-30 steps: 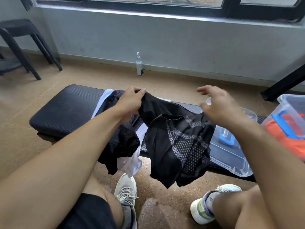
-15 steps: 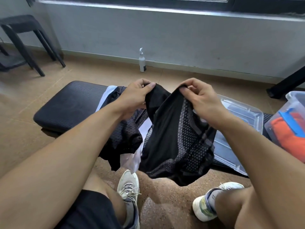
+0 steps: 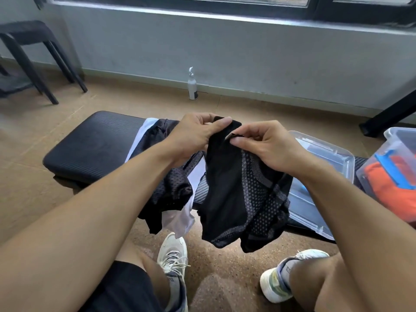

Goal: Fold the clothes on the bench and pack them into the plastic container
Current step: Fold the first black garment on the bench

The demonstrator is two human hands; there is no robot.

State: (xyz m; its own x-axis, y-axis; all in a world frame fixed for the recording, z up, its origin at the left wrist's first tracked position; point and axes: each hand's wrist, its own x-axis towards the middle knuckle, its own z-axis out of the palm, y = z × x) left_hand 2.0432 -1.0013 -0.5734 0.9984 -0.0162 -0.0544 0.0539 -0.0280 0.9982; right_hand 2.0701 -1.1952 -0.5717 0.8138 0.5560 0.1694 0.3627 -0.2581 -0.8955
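A black garment with grey dotted panels (image 3: 238, 194) hangs in the air in front of the black padded bench (image 3: 94, 145). My left hand (image 3: 193, 136) pinches its top edge, and my right hand (image 3: 263, 145) pinches the same edge just beside it. Under my left arm a black mesh garment (image 3: 173, 188) and a white one (image 3: 182, 219) lie heaped on the bench and droop over its front edge. A clear plastic lid (image 3: 324, 158) rests on the bench at the right. The clear plastic container (image 3: 396, 158) at the far right holds orange clothing.
My two feet in pale sneakers (image 3: 173, 255) stand on the brown floor below the garment. A white pump bottle (image 3: 193, 86) stands by the grey wall. A black stool (image 3: 29, 52) is at the far left, a black table leg (image 3: 389, 113) at the right.
My right hand, open and apart one second ago, has taken the garment's top edge. Both hands have since drawn close together, bunching that edge.
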